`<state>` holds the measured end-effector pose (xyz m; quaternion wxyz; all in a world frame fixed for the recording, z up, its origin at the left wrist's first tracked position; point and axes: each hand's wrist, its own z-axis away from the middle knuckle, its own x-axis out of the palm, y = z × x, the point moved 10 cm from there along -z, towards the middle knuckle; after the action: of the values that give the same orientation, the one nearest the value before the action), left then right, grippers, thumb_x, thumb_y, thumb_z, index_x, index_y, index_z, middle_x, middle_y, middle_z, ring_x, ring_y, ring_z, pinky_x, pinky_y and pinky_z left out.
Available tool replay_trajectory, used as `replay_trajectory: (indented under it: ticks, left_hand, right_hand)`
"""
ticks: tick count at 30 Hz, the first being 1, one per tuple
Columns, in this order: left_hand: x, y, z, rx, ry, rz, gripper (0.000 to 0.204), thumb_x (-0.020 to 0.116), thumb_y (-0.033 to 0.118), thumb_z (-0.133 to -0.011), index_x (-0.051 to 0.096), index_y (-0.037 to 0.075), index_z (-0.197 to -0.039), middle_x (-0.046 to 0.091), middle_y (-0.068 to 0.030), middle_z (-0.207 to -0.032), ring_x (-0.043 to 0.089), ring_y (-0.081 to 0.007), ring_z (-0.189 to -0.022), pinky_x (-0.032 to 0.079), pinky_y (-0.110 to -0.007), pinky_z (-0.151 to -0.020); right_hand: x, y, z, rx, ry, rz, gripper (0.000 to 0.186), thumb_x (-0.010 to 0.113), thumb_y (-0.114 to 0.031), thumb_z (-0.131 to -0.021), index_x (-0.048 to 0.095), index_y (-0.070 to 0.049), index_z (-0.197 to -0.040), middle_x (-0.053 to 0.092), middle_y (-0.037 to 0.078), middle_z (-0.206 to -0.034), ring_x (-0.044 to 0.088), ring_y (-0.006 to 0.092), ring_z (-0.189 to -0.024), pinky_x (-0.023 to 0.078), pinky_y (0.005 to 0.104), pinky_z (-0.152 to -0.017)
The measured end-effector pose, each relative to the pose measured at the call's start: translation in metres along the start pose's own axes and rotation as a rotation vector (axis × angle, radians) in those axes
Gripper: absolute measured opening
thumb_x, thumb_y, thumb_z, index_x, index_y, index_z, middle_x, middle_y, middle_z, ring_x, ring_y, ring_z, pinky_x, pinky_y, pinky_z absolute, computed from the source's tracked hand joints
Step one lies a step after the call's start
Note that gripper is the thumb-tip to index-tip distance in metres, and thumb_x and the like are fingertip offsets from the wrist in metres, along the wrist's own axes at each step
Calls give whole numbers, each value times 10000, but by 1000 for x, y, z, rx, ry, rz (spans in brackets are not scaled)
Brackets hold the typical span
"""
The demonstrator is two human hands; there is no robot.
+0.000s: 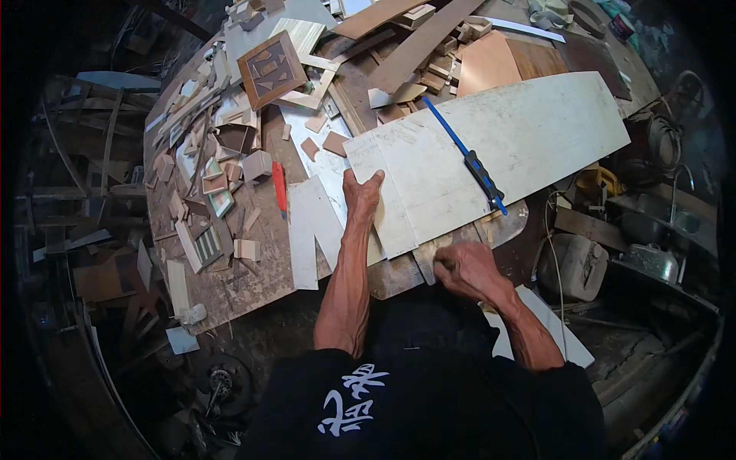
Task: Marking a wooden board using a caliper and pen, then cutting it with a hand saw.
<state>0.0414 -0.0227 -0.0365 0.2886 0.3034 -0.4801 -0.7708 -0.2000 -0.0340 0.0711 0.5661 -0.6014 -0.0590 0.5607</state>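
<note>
My left hand (363, 193) pinches the left end of a big white board (529, 126), thumb on its face and fingers at its edge; how far they reach beneath I cannot tell. The board stretches away to the right of that hand, on the workbench (257, 282), with a straight line crossing it just beside my thumb. My right hand (469, 270) is curled, fingers drawn in, just off the board's near edge; whether it pinches anything I cannot tell. Ahead of that hand, a blue tool (483, 181) with a black grip lies across the board. Just left of my left hand are white offcuts (304, 238), with a red tool (279, 186) beyond them. Farther left are scattered wood blocks (257, 165), and ahead of the same hand lies a brown framed panel (253, 79). Well right of my right hand stands a grimy plastic jug (575, 268).
</note>
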Motion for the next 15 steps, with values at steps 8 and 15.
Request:
replay_trajectory:
  ticks: [8,15]
  left_hand:
    - [6,7,6,94,-85,26,413,662,119,-805,481,-54,-1134,603,-149,-1064,572,-225,-963,456,-338,-851]
    - [-72,-7,-10,156,22,151,316,557,146,-896,501,-49,-1139,600,-121,-1053,562,-232,-924,452,-352,-817]
  right_hand:
    - [-57,9,26,-19,445,-259,173,630,-132,-793,667,-33,-931,654,123,-759,639,225,-673,487,307,-611]
    - [-41,43,31,46,457,-565,214,611,-206,-896,631,-7,-970,606,25,-783,549,98,-748,453,258,-680]
